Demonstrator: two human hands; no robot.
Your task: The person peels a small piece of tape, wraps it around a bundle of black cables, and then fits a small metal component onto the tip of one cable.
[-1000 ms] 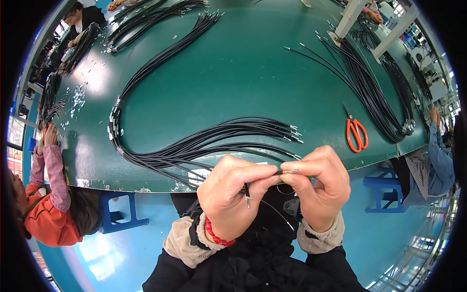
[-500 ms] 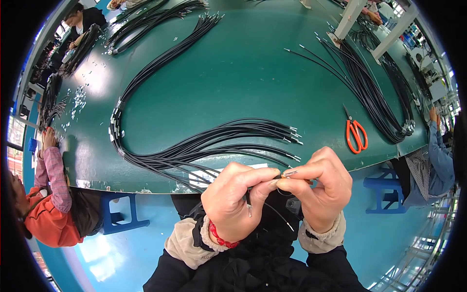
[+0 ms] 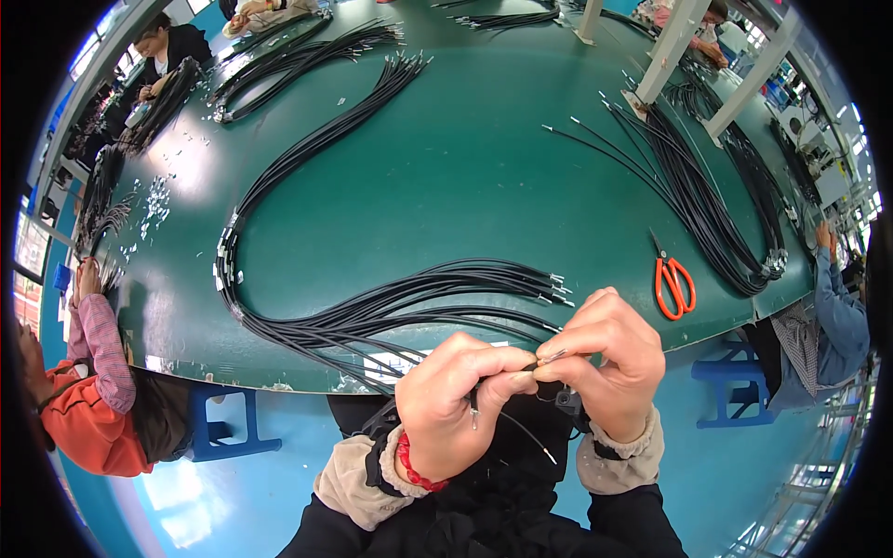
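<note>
At the far left edge I see a co-worker in an orange and pink-check sleeve [image 3: 88, 372] sitting at the green table [image 3: 446, 177], beside a blue stool [image 3: 219, 423] under the table's near rim. Moving in, a long bundle of black cables [image 3: 372, 312] lies looped on the table, its metal-tipped ends fanned out and pointing right, toward the middle of the near edge.

My left hand [image 3: 456, 405] is below that edge, off the table, over my dark lap. Its fingers [image 3: 507, 377] are curled shut, thumb and forefinger pinching a single thin black cable [image 3: 521, 432]; a red bead bracelet [image 3: 414, 470] sits on the wrist. The cable's loose length trails down and to the right from the fist, across my lap.

Its metal terminal [image 3: 551, 356] is caught between both hands, lying roughly level, long axis left to right, tip angled slightly up toward the right. My right hand [image 3: 609, 358] meets the left there, fingertips touching, fingers closed in a pinch on the terminal end.

Further right, orange-handled scissors [image 3: 672, 279] lie on the table, blades pointing away from me, well apart from my hands. Beyond them a second bundle of black cables [image 3: 716, 223] curves along the table's right rim, where another person in blue [image 3: 837, 316] sits.
</note>
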